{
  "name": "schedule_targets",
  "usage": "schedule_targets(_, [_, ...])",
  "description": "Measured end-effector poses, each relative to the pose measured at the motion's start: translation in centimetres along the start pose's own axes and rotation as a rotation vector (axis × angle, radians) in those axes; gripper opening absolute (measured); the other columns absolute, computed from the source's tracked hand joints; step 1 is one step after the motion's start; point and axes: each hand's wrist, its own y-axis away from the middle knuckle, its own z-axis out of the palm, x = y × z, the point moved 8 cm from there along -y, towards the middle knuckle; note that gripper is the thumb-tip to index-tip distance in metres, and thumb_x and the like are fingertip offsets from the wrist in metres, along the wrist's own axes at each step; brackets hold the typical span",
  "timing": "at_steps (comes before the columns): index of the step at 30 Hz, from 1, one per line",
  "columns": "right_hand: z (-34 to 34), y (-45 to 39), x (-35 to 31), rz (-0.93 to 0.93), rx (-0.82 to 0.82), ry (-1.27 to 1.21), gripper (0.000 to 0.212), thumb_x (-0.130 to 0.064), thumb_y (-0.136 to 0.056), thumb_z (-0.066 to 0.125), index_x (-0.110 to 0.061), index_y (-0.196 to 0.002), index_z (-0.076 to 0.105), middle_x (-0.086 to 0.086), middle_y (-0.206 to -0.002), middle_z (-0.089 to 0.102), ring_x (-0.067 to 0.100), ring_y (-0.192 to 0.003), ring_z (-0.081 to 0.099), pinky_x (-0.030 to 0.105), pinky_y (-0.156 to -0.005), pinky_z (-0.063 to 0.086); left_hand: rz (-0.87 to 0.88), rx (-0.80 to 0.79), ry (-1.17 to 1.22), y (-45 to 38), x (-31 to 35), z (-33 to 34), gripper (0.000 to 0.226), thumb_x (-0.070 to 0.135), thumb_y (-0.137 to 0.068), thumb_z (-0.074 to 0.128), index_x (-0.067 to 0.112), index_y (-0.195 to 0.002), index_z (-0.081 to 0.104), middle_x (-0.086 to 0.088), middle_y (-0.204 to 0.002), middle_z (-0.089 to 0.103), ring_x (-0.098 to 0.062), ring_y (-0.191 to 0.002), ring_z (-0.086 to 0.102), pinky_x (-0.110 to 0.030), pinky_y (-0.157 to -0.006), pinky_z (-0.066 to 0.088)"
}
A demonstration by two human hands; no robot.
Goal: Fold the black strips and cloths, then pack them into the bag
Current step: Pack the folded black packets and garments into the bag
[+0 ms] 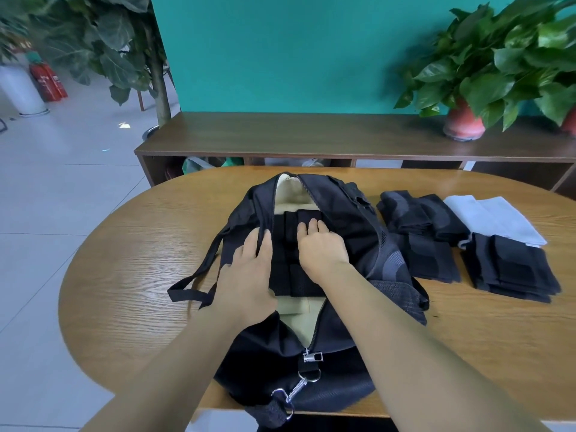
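The left hand (246, 275) has its grip clamped on the bag's (343, 213) left zipper edge, pulling it outward, seemingly to keep the mouth wide for packing. Just right of that grip, inside the opening, lie folded black strips (290, 275) on the pale lining. The right hand (318, 247) rests flat on them, fingers straight and together, holding nothing; it looks to be pressing the stack down so it sits level. Right of this hand, beyond the bag on the surface (124, 260), wait more folded black cloths (420, 232) and white cloths (495, 219), still unpacked.
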Motion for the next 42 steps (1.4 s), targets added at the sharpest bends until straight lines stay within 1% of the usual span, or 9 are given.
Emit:
schedule_targets(6, [-2.7,2.8,0.1,-0.075,0.105,-0.062,0.063,-0.013,-0.095,0.045,-0.005,-0.150,0.015,0.020,-0.153,0.024,0.030,-0.143,0.022,0.039,-0.112,0.028,-0.034,-0.037,-0.074,0.4,0.3,-0.1,0.096,0.017,-0.084,0.060,0.021,-0.154,-0.006,-0.003,-0.160,-0.012,-0.028,-0.143,0.016,-0.042,-0.104,0.038])
schedule_targets(11, [-8.3,8.7,2.4,-0.146,0.596,-0.224,0.033,0.002,-0.069,0.068,-0.005,-0.101,0.061,0.008,-0.096,0.064,0.025,-0.089,0.063,0.032,-0.071,0.054,-0.069,-0.081,-0.130,0.8,0.8,0.0,0.095,0.020,-0.085,0.060,0.021,-0.154,-0.004,-0.007,-0.160,-0.012,-0.031,-0.143,0.014,-0.046,-0.111,0.028])
schedule_targets(14, [-8.4,11.9,7.1,-0.045,0.749,-0.294,0.042,0.007,-0.066,0.071,0.000,-0.107,0.067,0.016,-0.108,0.069,0.030,-0.098,0.068,0.036,-0.074,0.056,-0.084,-0.117,-0.158,0.9,1.1,0.0,0.094,0.022,-0.087,0.060,0.020,-0.155,-0.005,-0.008,-0.160,-0.012,-0.032,-0.144,0.014,-0.046,-0.110,0.028])
schedule_targets(16, [-7.1,13.2,10.6,0.084,0.707,-0.334,0.046,0.007,-0.074,0.065,0.002,-0.120,0.063,0.019,-0.122,0.064,0.031,-0.111,0.063,0.039,-0.084,0.054,-0.094,-0.139,-0.175,0.9,1.3,0.1,0.094,0.021,-0.087,0.060,0.019,-0.155,-0.006,-0.008,-0.160,-0.012,-0.033,-0.144,0.014,-0.046,-0.109,0.030])
schedule_targets(20, [-0.6,13.2,15.1,0.285,0.236,-0.261,0.060,-0.009,-0.095,0.043,-0.005,-0.151,0.021,0.015,-0.157,0.022,0.024,-0.146,0.020,0.033,-0.115,0.025,-0.118,-0.162,-0.187,0.8,1.9,0.4,0.091,0.022,-0.089,0.059,0.017,-0.155,-0.004,-0.007,-0.160,-0.011,-0.032,-0.143,0.015,-0.047,-0.109,0.030])
schedule_targets(26, [2.1,11.1,17.3,0.299,-0.007,-0.140,0.078,-0.018,-0.094,0.049,-0.008,-0.153,-0.002,0.016,-0.160,-0.003,0.029,-0.148,-0.004,0.040,-0.121,0.007,-0.112,-0.151,-0.185,0.9,2.0,0.4,0.089,0.019,-0.088,0.058,0.016,-0.154,-0.002,-0.005,-0.160,-0.008,-0.031,-0.142,0.017,-0.046,-0.107,0.031])
schedule_targets(29, [2.7,10.4,17.9,0.293,-0.091,-0.138,0.069,-0.019,-0.093,0.054,-0.007,-0.150,0.018,0.015,-0.156,0.020,0.028,-0.145,0.015,0.038,-0.118,0.016,-0.102,-0.153,-0.166,0.8,1.7,0.5,0.089,0.018,-0.088,0.058,0.016,-0.154,-0.001,-0.005,-0.160,-0.008,-0.031,-0.142,0.017,-0.046,-0.108,0.031])
schedule_targets(34, [2.6,10.2,18.0,0.283,-0.021,-0.155,0.029,-0.015,-0.095,0.051,-0.012,-0.123,0.049,0.007,-0.121,0.052,0.025,-0.110,0.052,0.031,-0.078,0.041,-0.095,-0.152,-0.169,0.7,1.4,0.7,0.089,0.017,-0.087,0.057,0.016,-0.154,-0.002,-0.004,-0.160,-0.007,-0.030,-0.142,0.016,-0.045,-0.106,0.032])
schedule_targets(42, [1.5,9.8,18.6,0.326,-0.014,-0.210,0.041,-0.005,-0.094,0.045,-0.015,-0.132,0.053,0.008,-0.122,0.062,0.028,-0.108,0.059,0.034,-0.085,0.050,-0.098,-0.153,-0.154,0.2,1.7,1.4,0.090,0.013,-0.085,0.056,0.015,-0.155,0.000,-0.004,-0.159,-0.005,-0.031,-0.140,0.019,-0.046,-0.106,0.033])
